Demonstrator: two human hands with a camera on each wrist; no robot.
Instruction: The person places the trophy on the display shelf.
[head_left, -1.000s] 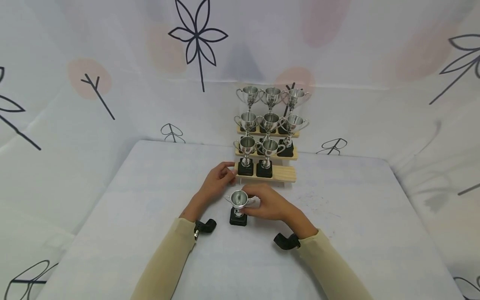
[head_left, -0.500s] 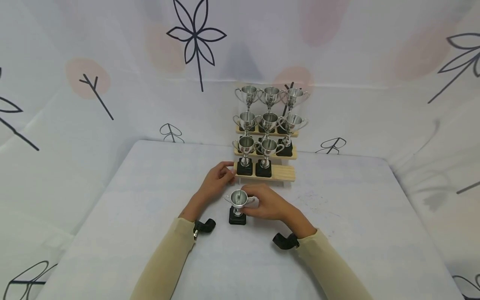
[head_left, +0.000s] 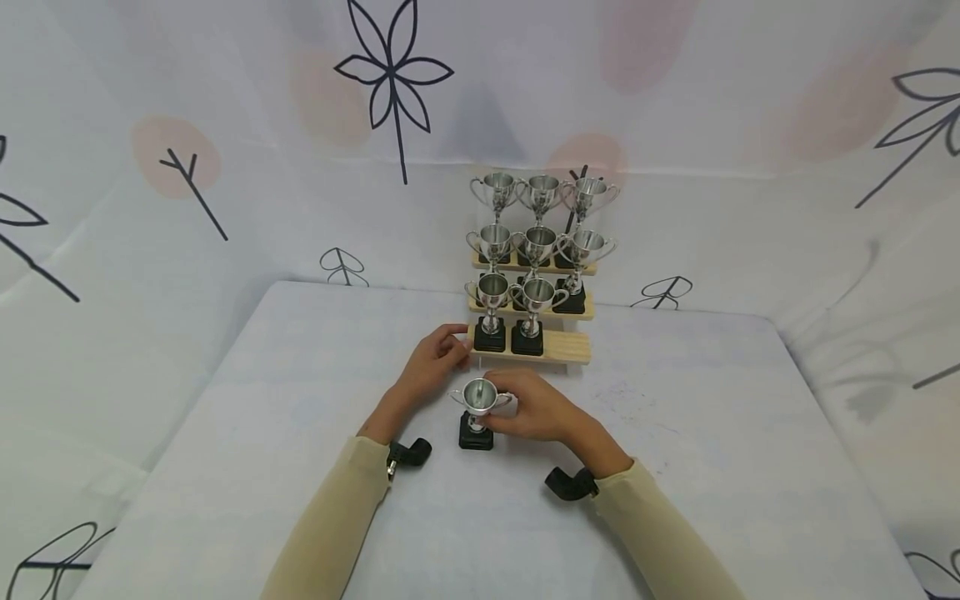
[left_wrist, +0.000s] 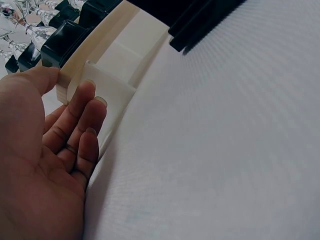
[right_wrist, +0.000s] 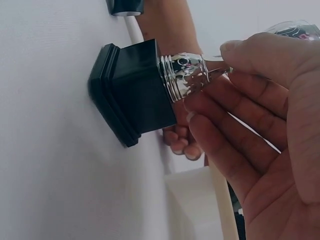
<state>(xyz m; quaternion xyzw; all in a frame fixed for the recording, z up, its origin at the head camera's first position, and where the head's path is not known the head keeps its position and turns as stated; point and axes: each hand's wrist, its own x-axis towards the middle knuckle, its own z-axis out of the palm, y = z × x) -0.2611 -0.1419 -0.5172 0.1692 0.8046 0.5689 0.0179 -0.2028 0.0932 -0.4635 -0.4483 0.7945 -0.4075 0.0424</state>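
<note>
My right hand (head_left: pixel 536 406) pinches the stem of a small silver trophy cup (head_left: pixel 477 400) with two handles and a black square base. In the right wrist view that black base (right_wrist: pixel 142 87) stands out below my fingertips, close over the white cloth. My left hand (head_left: pixel 431 362) grips the front left end of a stepped wooden display stand (head_left: pixel 567 345). The left wrist view has my thumb on top of the board's end (left_wrist: pixel 62 92), with the fingers curled below. Two trophies, one of them the front middle trophy (head_left: pixel 528 321), occupy the lowest step, left and centre.
More silver trophies fill the middle step and the top step, among them a top right trophy (head_left: pixel 589 196). The lowest step's right end is bare wood. A white cloth covers the table (head_left: pixel 697 433). Behind the stand hangs a flower-printed curtain (head_left: pixel 300 150).
</note>
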